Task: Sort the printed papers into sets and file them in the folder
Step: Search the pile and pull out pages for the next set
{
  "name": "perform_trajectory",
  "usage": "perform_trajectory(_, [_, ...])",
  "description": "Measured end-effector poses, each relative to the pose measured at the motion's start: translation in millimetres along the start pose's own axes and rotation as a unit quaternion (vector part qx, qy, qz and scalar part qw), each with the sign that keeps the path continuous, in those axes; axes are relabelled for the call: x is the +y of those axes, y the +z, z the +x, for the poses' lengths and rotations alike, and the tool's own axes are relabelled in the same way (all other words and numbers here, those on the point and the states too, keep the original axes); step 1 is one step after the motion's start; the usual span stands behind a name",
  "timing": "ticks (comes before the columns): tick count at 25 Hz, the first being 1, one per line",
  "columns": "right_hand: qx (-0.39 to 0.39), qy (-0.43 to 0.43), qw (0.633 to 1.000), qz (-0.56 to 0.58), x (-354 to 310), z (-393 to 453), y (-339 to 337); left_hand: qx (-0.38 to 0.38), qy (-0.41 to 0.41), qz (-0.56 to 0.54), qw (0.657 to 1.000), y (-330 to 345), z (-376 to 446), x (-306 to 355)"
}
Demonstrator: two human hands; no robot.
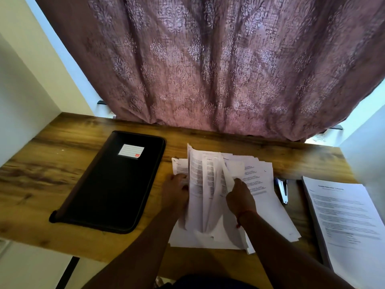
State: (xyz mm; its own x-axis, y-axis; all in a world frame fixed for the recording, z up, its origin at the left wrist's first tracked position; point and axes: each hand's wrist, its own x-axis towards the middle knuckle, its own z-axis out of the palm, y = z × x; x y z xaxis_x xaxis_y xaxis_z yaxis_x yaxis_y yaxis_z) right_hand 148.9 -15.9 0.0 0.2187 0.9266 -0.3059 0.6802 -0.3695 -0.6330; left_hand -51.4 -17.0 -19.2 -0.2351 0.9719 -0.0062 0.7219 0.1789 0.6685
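Grip: your left hand (174, 191) holds loose papers (205, 184) upright by left edge; right hand (239, 196) pinches lifted sheets, fanning them, likely to read headings for sorting. Pile rests mid-surface (52, 163). Closed black folder (116, 180) lies left, unfilled. Stapler (283, 190) and finished-looking stack (350, 222) sit right.

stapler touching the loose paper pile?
Apart. The head view shows a strip of bare desk between the stapler and the pile.
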Motion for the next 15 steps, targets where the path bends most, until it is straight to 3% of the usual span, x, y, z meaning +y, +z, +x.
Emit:
perform_trajectory(3, [0.001,0.004,1.0,0.003,1.8,0.4,0.7,0.011,-0.029,-0.059,0.998,-7.7,-7.5,8.8])
perform_trajectory(7, [0.003,0.001,1.0,0.007,2.3,0.6,1.2,-0.03,-0.035,0.05,0.998,-4.8,-4.3,8.7])
perform_trajectory(12, [0.004,0.002,1.0,0.003,2.2,1.0,1.2,-0.04,0.02,0.066,0.997,3.2,-4.0,12.4])
perform_trajectory(15, [0.003,0.001,1.0,0.005,3.6,2.3,1.8,-0.089,0.02,0.123,0.988,5.3,-5.7,12.5])
